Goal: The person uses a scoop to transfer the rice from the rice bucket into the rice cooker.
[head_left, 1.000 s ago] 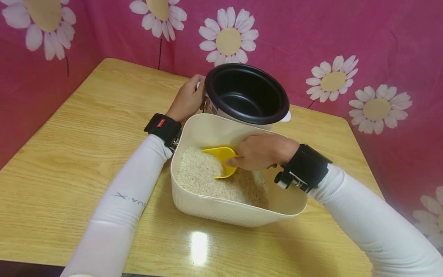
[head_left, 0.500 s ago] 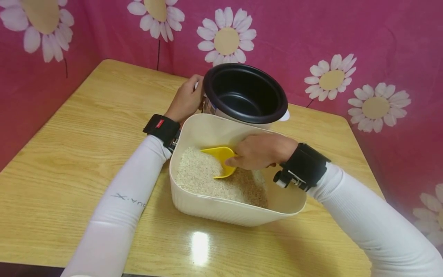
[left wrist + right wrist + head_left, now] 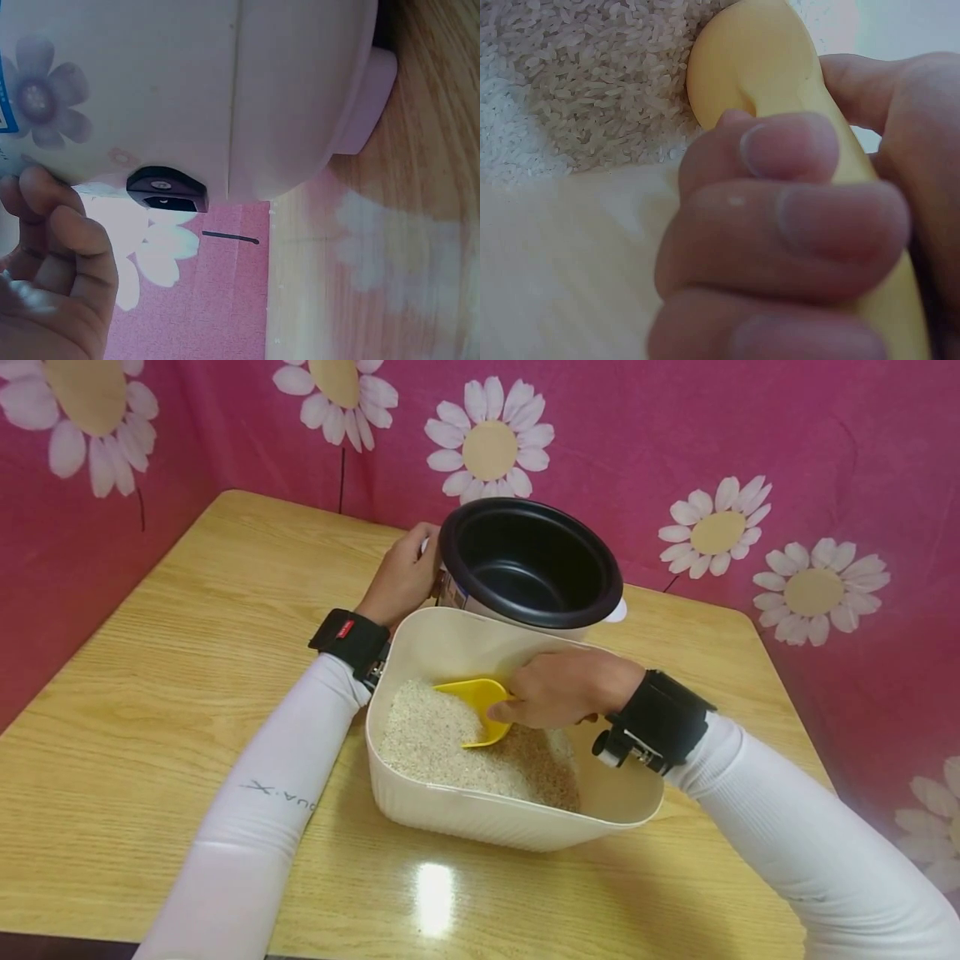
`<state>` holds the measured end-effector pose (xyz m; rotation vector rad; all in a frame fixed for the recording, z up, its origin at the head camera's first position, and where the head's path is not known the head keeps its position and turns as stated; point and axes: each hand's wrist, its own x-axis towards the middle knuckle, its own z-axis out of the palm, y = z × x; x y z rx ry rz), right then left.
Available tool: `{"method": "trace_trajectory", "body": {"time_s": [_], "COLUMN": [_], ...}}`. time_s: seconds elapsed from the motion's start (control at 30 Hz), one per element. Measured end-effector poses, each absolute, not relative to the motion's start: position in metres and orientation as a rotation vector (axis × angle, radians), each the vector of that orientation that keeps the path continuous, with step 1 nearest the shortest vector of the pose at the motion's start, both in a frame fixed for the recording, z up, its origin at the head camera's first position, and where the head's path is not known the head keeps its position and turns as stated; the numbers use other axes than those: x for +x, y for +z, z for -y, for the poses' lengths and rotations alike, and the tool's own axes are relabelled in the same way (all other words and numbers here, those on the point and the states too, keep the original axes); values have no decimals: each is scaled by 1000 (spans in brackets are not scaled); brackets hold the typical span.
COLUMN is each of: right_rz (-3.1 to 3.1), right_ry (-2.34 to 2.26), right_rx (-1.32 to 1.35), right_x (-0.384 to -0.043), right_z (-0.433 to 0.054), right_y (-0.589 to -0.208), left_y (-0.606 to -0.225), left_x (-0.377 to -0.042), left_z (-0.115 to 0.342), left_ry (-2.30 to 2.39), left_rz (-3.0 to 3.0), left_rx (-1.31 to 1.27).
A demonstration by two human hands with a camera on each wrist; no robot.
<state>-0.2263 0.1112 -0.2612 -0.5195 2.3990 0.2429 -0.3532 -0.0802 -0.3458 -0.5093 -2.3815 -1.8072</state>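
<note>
My right hand grips the handle of a yellow scoop, fingers curled round it in the right wrist view. The scoop's blade is pushed into white rice, which lies in a cream rounded bin. Just behind the bin stands a rice cooker with a black inside and no lid on. At its left side my left hand holds the cooker's side handle. In the left wrist view curled fingers lie against the pale cooker body, near a dark power socket.
Both the bin and the cooker stand on a light wooden table. A pink cloth with white daisies hangs behind and along the sides. The bin's near edge is some way back from the table's front edge.
Both hands, the scoop, the bin and the cooker keep their places. Only a very slight shift of the head view shows.
</note>
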Motion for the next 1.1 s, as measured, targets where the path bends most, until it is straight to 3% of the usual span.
{"method": "trace_trajectory", "body": {"time_s": [1.1], "right_rz": [-2404], "right_ry": [222], "right_rx": [-521], "right_x": [-226], "right_z": [-112], "right_y": [-261], "left_y": [-348], "left_x": [-357], "left_z": [79], "left_ry": [-1865], "left_rz": [2388], "left_rx": [-529]}}
